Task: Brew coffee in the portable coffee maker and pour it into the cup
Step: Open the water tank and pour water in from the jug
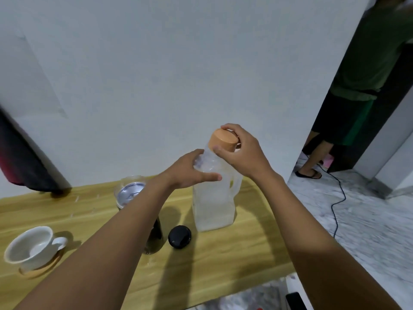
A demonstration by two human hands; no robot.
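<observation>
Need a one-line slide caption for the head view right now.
Left hand steadies the jug while right hand grips its orange cap.

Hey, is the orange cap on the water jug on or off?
On. The orange cap sits on the jug neck, right hand gripping it; whether it's loosened, cannot tell.

Jug: a clear plastic water jug [213, 204] stands upright on the wooden table [223, 265] — tilted slightly left at the neck.
Right hand: right hand [242, 151] wraps its fingers around the orange cap [223, 139].
Left hand: left hand [190, 170] clasps the jug's shoulder.
Coffee maker: the portable coffee maker [138, 211], open-topped, partly behind the left forearm.
Black lid [180, 236]: flat on the table, just beside the jug's base.
Cup: white cup [33, 246] on a round wooden coaster [42, 268] — far left.
</observation>
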